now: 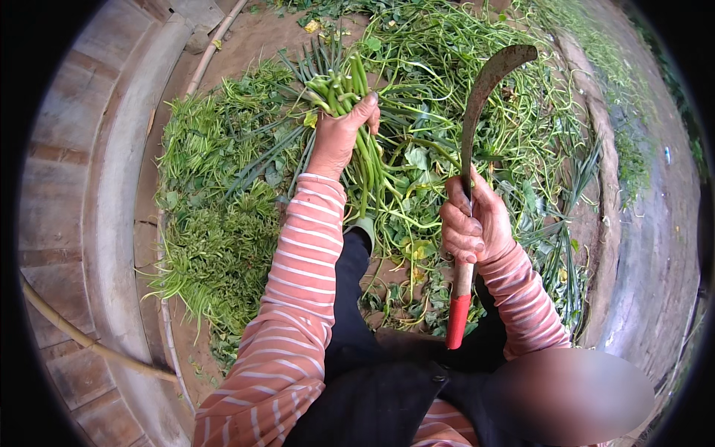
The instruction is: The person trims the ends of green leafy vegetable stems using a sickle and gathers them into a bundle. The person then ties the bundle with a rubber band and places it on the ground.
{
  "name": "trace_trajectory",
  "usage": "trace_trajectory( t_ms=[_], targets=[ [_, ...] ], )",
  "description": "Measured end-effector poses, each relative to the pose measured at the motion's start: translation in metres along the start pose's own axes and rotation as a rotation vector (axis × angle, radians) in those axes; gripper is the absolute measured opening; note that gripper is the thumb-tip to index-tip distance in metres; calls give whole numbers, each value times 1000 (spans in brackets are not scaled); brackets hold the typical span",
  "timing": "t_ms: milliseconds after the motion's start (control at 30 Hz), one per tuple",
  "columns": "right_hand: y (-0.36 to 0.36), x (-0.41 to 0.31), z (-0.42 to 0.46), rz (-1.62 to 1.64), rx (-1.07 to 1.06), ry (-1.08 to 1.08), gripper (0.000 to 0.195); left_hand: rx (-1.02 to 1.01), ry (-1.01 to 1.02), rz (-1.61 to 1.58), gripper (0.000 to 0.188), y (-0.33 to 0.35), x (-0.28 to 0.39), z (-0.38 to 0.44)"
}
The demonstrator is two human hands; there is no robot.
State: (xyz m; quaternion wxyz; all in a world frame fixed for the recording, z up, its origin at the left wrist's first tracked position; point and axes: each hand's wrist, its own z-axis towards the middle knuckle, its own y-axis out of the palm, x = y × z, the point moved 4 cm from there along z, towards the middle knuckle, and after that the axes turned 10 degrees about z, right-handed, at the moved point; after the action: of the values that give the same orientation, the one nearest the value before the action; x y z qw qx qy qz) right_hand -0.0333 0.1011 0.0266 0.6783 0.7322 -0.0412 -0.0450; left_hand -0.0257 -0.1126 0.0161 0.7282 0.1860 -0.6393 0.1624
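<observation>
My left hand [341,137] grips a bunch of green stalks [366,162], their cut ends pointing up past my thumb. Long dark green leaves [268,151] fan out to the left beside and behind that hand. In my right hand [475,223] is a sickle [472,106] with a curved, rust-stained blade. It is held upright, the tip hooking to the right. Below my fist its wooden handle shows, ending in a red sleeve [458,321]. A single green stem [433,145] reaches toward my right hand; whether the fingers touch it, I cannot tell.
A tangled heap of green vines [447,72] covers the ground ahead. To the left lies a pile of trimmed greens [223,240]. A concrete ledge [111,223] and bamboo poles [92,343] run along the left. My shoe [364,228] is among the vines.
</observation>
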Motion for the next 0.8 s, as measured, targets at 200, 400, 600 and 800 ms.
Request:
trace_trajectory(
  t_ms=[200,400,600,800],
  targets=[
    [-4,-12,4,99,-19,-23,43,-270,94,298,14,54,10,-20],
    [5,-8,5,117,38,-11,41,-378,212,361,22,67,5,-32],
    [-1,-15,4,183,-81,-13,46,-359,104,459,24,76,-1,-33],
    [10,-32,-6,-143,-175,-251,38,-290,45,371,15,75,-4,-27]
  ],
)
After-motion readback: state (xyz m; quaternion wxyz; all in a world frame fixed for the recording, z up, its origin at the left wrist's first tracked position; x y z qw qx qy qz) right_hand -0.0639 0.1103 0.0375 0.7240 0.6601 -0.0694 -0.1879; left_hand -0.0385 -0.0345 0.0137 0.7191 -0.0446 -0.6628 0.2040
